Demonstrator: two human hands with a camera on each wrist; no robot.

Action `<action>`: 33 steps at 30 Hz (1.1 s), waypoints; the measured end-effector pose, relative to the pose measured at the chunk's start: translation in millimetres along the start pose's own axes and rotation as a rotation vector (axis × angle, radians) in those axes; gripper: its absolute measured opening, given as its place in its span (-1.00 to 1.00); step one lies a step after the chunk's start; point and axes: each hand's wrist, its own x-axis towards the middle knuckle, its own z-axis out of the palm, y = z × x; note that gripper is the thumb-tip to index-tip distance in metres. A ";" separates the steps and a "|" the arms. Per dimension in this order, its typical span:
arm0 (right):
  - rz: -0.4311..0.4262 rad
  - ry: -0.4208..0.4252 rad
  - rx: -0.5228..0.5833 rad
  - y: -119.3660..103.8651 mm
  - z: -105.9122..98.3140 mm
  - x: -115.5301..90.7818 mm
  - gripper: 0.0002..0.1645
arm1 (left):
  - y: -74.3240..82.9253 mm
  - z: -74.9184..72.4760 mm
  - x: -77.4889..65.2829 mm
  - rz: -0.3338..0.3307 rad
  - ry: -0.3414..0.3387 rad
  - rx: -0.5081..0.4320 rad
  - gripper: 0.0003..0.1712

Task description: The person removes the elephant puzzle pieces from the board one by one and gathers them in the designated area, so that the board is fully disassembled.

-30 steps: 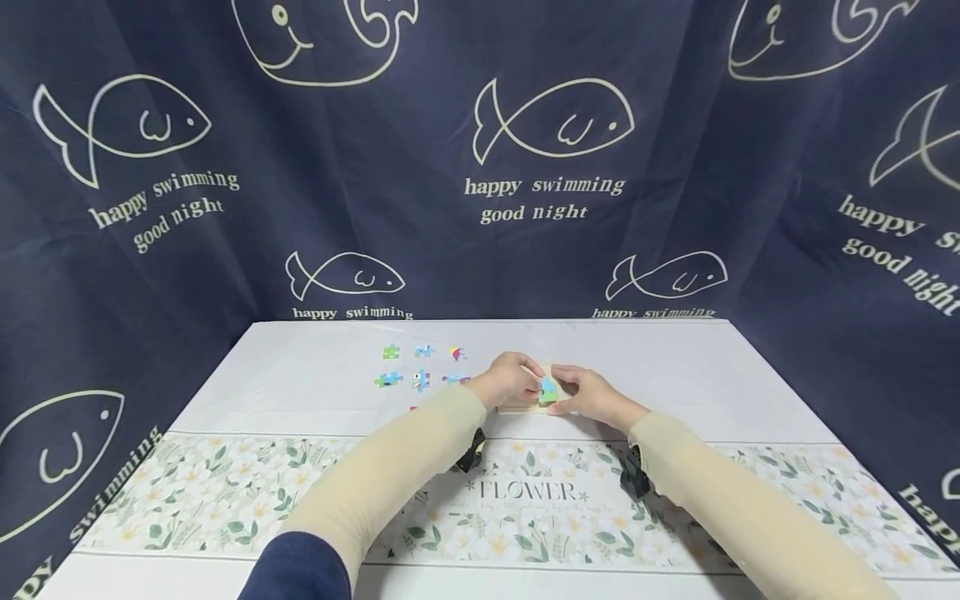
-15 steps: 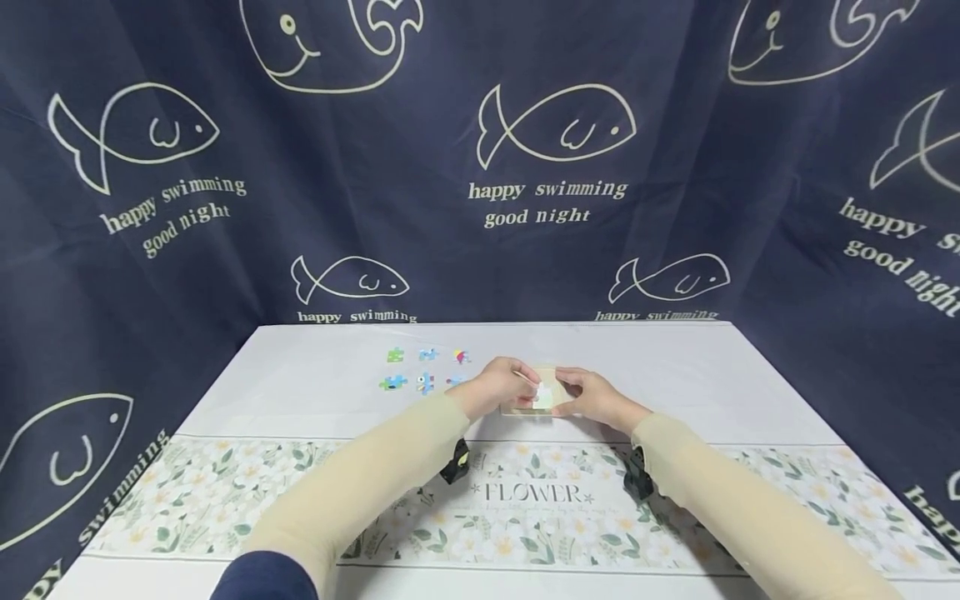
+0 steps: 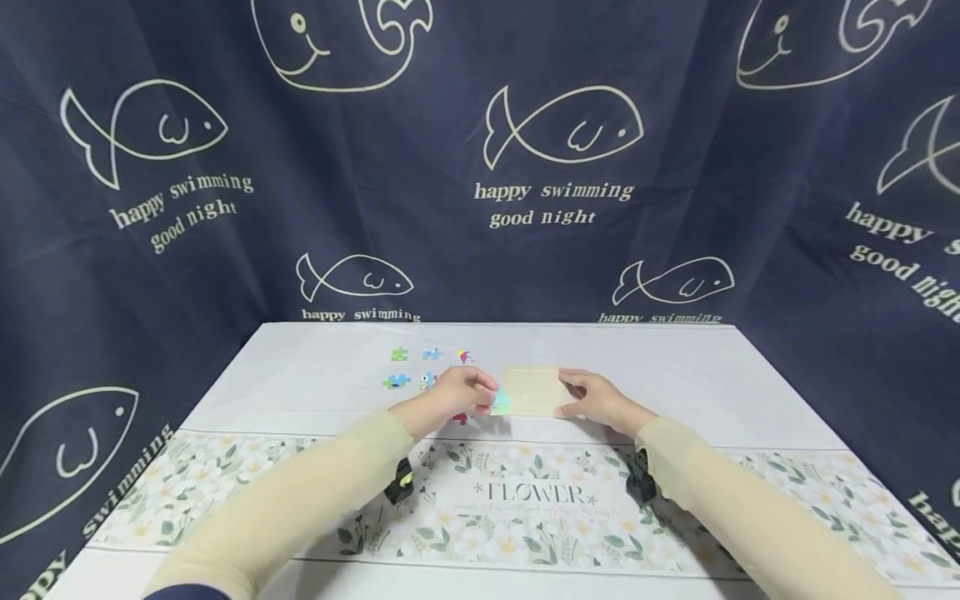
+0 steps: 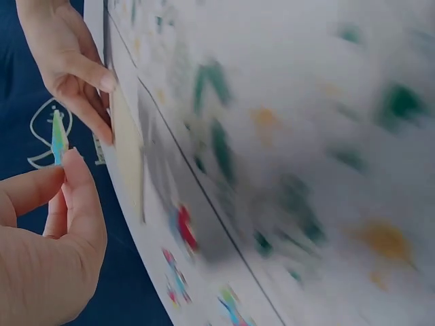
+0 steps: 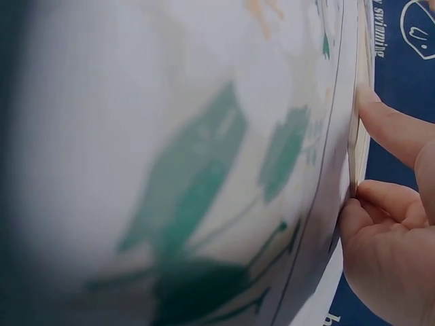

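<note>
My left hand (image 3: 453, 393) pinches a blue-and-green jigsaw piece (image 3: 500, 402) between thumb and fingertips, just off the left side of a shallow wooden puzzle tray (image 3: 532, 392). In the left wrist view the piece (image 4: 58, 139) is raised clear of the table and seen nearly edge-on. The tray lies flat, its pale inside bare. My right hand (image 3: 600, 400) holds the tray's right edge, thumb near the front corner and fingers towards the back corner. The right wrist view shows those fingertips (image 5: 370, 102) against the tray's thin rim.
Loose jigsaw pieces lie left of the tray: a green one (image 3: 399, 354), a blue one (image 3: 432, 354), a pink-and-yellow one (image 3: 465, 356) and several more. A red piece (image 3: 460, 418) is partly hidden below the left hand. A floral cloth strip (image 3: 525, 533) crosses the table's front.
My left hand has moved left with the jigsaw piece, from above the tray to beyond its left edge, uncovering the tray. The right hand stays at the tray's right side.
</note>
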 end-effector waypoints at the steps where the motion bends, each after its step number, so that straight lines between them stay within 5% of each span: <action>1: 0.001 0.000 -0.001 -0.4 -0.5 0.0 -0.03 | -1.4 -5.8 -3.1 -0.006 0.004 -0.001 -0.80; 12: -0.007 0.004 0.005 -0.8 -3.9 -1.5 -0.04 | -14.2 -46.2 -17.2 -0.070 0.063 0.016 -0.80; 25: 0.010 -0.008 -0.004 -6.5 -2.2 -2.1 -0.02 | -33.9 -72.8 -42.3 -0.087 0.147 0.222 -0.82; 33: 0.010 -0.023 0.000 -7.0 -1.3 -1.4 -0.02 | -50.1 -97.7 -49.1 -0.132 0.231 0.267 -0.83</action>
